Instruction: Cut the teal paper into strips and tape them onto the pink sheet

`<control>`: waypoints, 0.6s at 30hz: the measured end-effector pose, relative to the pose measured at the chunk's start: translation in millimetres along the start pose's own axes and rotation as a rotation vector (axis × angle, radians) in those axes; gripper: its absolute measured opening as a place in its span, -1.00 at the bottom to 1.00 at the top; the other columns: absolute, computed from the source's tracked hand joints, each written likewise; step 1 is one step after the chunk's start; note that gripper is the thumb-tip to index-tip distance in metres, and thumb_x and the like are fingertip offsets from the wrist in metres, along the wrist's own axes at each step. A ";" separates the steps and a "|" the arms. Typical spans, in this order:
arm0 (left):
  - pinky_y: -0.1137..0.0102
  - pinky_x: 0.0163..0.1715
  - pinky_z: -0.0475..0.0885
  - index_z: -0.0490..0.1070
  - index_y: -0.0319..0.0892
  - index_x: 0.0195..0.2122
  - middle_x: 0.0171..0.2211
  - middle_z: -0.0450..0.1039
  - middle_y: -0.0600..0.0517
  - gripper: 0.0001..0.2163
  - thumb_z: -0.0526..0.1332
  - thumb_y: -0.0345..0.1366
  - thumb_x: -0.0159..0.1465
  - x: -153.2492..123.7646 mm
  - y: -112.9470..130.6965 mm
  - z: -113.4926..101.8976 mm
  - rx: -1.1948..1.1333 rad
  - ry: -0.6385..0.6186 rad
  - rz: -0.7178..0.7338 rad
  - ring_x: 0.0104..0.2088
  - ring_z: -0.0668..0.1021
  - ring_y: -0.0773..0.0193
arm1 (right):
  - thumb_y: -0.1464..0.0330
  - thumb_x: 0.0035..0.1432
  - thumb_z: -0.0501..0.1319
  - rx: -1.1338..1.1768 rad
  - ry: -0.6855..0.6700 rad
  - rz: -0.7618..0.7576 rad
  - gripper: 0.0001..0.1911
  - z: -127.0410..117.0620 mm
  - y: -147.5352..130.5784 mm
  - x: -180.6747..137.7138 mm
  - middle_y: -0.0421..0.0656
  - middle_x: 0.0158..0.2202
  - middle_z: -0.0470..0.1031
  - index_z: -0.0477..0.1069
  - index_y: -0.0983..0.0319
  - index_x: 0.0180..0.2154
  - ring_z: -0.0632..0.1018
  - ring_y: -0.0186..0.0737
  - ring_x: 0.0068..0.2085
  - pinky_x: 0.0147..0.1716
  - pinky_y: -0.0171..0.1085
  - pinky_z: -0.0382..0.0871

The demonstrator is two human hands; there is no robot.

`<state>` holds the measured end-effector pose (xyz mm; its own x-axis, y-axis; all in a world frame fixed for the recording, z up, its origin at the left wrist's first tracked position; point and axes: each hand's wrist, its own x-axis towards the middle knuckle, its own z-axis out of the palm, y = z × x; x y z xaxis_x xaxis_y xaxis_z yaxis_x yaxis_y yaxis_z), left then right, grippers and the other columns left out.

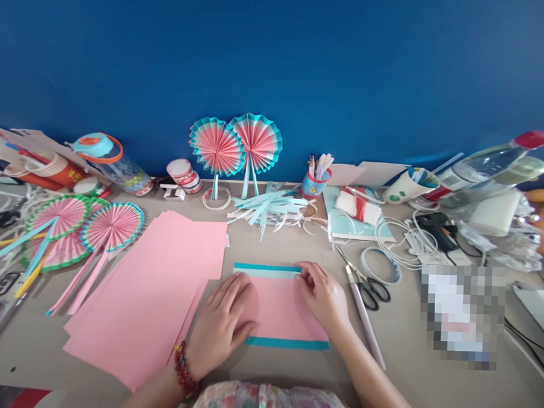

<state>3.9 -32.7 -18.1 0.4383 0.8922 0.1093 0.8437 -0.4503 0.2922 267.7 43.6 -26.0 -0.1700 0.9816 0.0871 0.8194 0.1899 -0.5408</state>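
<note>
A pink paper sheet [281, 308] lies flat on the table in front of me, with a teal band along its far and near edges and a pale blue strip inside the far band. My left hand [226, 318] rests over its left side, fingers stretched out and thumb apart; a red beaded bracelet circles that wrist. At the far right corner my right hand [320, 292] has its fingers bent and drawn together on the sheet's edge. The fingertips partly hide that corner.
Left of the sheet lies a stack of pink paper [153, 283]. Folded paper fans [113, 228] sit farther left, and two more fans [218, 145] stand behind. Scissors [371, 291], a pale utility knife [366, 320] and a tape roll [381, 265] lie right. Paper strips [269, 207] are heaped behind.
</note>
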 end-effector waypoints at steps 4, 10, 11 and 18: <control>0.08 0.26 0.29 0.19 -0.20 0.32 0.35 0.13 -0.15 -0.46 0.16 -0.09 0.38 0.2 0.1 -0.2 0.003 0.006 -0.003 0.33 0.22 -0.06 | 0.37 0.22 0.06 0.008 -0.002 -0.001 -0.76 0.2 -0.3 0.1 -0.19 -0.34 0.51 0.43 0.17 -0.12 0.52 -0.23 -0.37 -0.37 -0.30 0.28; 0.07 0.25 0.29 0.19 -0.20 0.32 0.33 0.16 -0.17 -0.45 0.15 -0.04 0.38 1.9 0.8 -1.7 0.015 0.017 0.006 0.32 0.24 -0.07 | 0.36 0.22 0.06 0.010 0.003 0.009 -0.76 -0.2 -0.9 0.5 -0.19 -0.34 0.51 0.41 0.18 -0.11 0.52 -0.23 -0.38 -0.38 -0.30 0.28; 0.06 0.25 0.29 0.19 -0.21 0.31 0.33 0.17 -0.17 -0.43 0.15 -0.01 0.38 2.1 0.8 -1.8 0.018 0.021 0.006 0.32 0.25 -0.08 | 0.36 0.22 0.07 0.010 0.003 0.013 -0.76 -0.4 -1.0 0.6 -0.20 -0.34 0.50 0.41 0.18 -0.10 0.52 -0.23 -0.38 -0.38 -0.30 0.28; 0.09 0.22 0.30 0.12 -0.24 0.35 0.30 0.22 -0.20 -0.30 0.16 0.10 0.33 2.0 -0.8 0.0 0.042 0.038 0.009 0.29 0.28 -0.08 | 0.36 0.27 0.05 0.023 0.001 0.011 -0.82 -0.6 -3.2 -1.7 -0.15 -0.13 0.46 0.42 0.16 -0.18 0.53 -0.31 -0.37 -0.41 -0.33 0.29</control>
<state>4.1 -30.6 -18.1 0.4349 0.8882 0.1478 0.8524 -0.4590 0.2505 265.7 41.3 -23.9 -0.1606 0.9836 0.0821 0.8083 0.1788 -0.5610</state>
